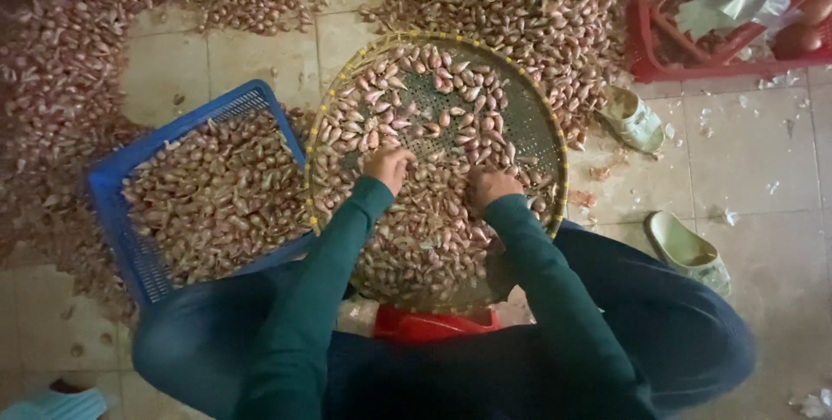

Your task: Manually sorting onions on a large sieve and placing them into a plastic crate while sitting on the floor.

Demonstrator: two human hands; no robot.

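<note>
A round woven sieve tray [533, 130] rests in front of me, covered with many small pinkish shallot bulbs [407, 91]. My left hand [387, 164] lies fingers-down on the bulbs near the tray's middle. My right hand [490, 186] rests among the bulbs just to the right of it, fingers curled into them. Whether either hand grips a bulb is hidden. Both arms wear dark green sleeves, and my knees in blue trousers flank the tray.
A blue plastic crate [113, 186] full of bulbs stands at the left. Loose bulbs [511, 4] lie heaped on the tiled floor behind. A red crate [646, 56] sits top right. Two pale sandals [633, 118] [689, 251] lie at the right. A red object [429, 325] shows under the tray.
</note>
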